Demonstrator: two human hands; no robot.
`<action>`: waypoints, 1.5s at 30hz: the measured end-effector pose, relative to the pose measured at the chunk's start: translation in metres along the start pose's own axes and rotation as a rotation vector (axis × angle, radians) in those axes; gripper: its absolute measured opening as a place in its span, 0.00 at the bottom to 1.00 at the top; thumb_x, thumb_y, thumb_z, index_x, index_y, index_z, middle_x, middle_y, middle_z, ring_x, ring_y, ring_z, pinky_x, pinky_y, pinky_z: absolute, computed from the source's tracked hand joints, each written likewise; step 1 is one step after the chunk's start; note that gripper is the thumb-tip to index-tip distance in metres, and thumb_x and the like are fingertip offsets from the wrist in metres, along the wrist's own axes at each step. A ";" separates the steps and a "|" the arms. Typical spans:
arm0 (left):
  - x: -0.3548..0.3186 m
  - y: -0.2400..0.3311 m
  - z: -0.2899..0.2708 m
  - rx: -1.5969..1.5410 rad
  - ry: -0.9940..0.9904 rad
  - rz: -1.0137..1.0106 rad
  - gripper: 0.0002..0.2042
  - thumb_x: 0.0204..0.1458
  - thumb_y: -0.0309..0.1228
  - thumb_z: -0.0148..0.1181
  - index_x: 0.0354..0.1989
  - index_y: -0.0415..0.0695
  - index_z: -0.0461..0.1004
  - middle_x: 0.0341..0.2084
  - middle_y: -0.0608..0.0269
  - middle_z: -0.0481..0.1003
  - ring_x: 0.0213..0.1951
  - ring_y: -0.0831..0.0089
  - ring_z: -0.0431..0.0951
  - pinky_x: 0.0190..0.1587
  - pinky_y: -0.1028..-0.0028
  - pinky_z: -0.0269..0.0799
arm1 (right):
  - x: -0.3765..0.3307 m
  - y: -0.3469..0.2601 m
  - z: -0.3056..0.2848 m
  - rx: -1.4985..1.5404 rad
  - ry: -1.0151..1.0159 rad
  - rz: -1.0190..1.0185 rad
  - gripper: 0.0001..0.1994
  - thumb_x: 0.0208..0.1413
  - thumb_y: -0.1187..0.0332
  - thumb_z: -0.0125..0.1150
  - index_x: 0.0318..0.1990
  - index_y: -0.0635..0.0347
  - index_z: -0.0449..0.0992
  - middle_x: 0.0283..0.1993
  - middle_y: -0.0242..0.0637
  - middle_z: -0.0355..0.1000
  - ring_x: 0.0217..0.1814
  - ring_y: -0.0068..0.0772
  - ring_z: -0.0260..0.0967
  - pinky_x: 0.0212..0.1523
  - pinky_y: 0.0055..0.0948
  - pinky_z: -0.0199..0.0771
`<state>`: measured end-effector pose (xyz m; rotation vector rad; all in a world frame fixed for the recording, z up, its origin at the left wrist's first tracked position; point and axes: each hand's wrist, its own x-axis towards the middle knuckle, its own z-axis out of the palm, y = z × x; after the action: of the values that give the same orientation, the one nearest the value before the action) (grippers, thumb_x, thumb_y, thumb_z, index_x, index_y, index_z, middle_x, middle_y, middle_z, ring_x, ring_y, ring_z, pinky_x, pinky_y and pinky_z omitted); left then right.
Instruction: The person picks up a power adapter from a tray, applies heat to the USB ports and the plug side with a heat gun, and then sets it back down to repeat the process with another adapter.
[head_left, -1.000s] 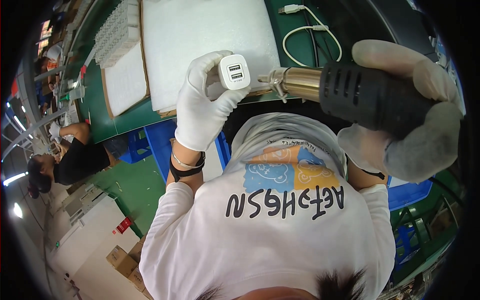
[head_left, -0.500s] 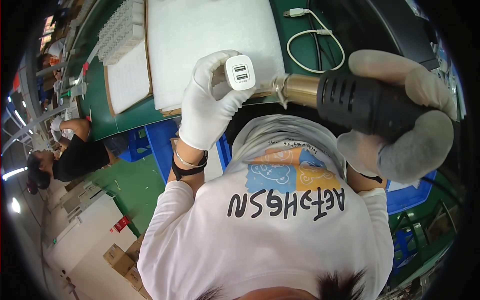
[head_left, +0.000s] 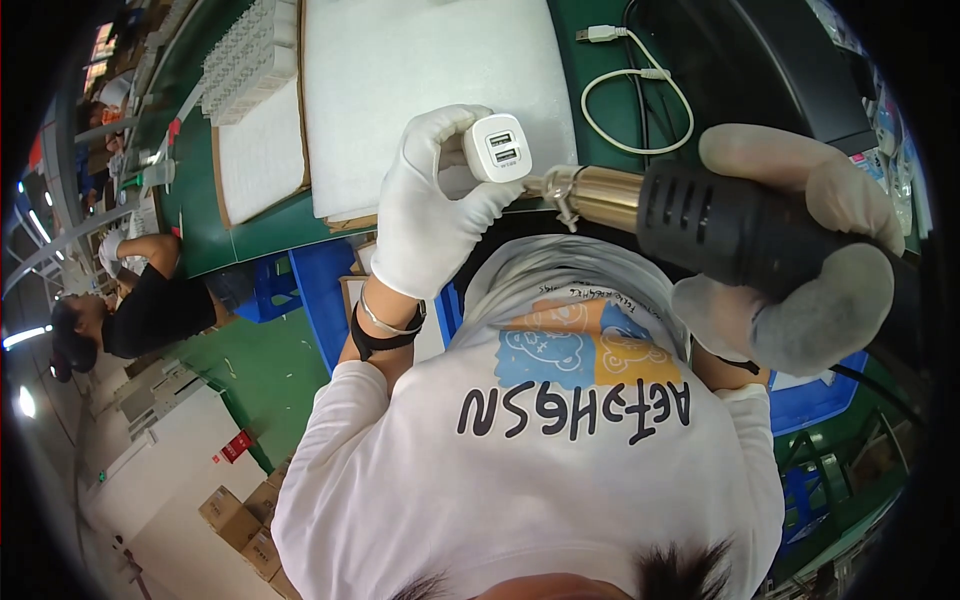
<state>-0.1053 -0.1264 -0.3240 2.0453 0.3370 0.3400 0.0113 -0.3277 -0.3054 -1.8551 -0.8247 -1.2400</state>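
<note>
My left hand (head_left: 430,215), in a white glove, holds up a small white charger (head_left: 497,148) with two ports facing me. My right hand (head_left: 800,260), in a grey glove, grips a black heat gun (head_left: 740,225). Its brass nozzle (head_left: 590,195) points left at the charger's lower side, very close to it. Both are held above the edge of a green workbench (head_left: 255,240), in front of a white foam sheet (head_left: 420,90).
A tray of several white chargers (head_left: 250,60) sits on another foam sheet at the back left. A white cable (head_left: 640,100) is coiled on the bench at the right. Blue bins (head_left: 320,290) stand under the bench. Another person (head_left: 140,300) works at the left.
The charger and my left hand have shifted slightly right and down toward the nozzle. The heat gun has stayed in about the same place.
</note>
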 end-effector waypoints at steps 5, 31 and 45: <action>-0.001 -0.004 0.001 -0.018 0.009 -0.025 0.28 0.39 0.18 0.70 0.50 0.41 0.65 0.46 0.59 0.72 0.46 0.68 0.75 0.51 0.71 0.72 | -0.006 0.012 -0.010 -0.014 0.026 0.029 0.23 0.64 0.58 0.45 0.57 0.69 0.59 0.38 0.45 0.76 0.26 0.27 0.73 0.34 0.19 0.76; 0.002 0.000 0.007 0.043 0.172 0.034 0.28 0.39 0.18 0.71 0.50 0.40 0.64 0.43 0.59 0.73 0.43 0.70 0.75 0.48 0.72 0.72 | 0.001 0.006 0.019 0.136 0.033 0.017 0.21 0.64 0.60 0.45 0.57 0.67 0.60 0.38 0.46 0.76 0.26 0.29 0.74 0.33 0.20 0.76; 0.002 0.003 0.008 0.035 0.185 0.035 0.27 0.40 0.19 0.71 0.49 0.40 0.65 0.43 0.59 0.73 0.43 0.70 0.75 0.48 0.72 0.72 | 0.000 0.010 0.010 0.210 0.024 0.013 0.20 0.65 0.61 0.45 0.57 0.66 0.61 0.38 0.47 0.76 0.27 0.29 0.74 0.33 0.21 0.77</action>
<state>-0.0998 -0.1336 -0.3246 2.0609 0.4234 0.5502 0.0238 -0.3241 -0.3098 -1.6719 -0.8926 -1.1205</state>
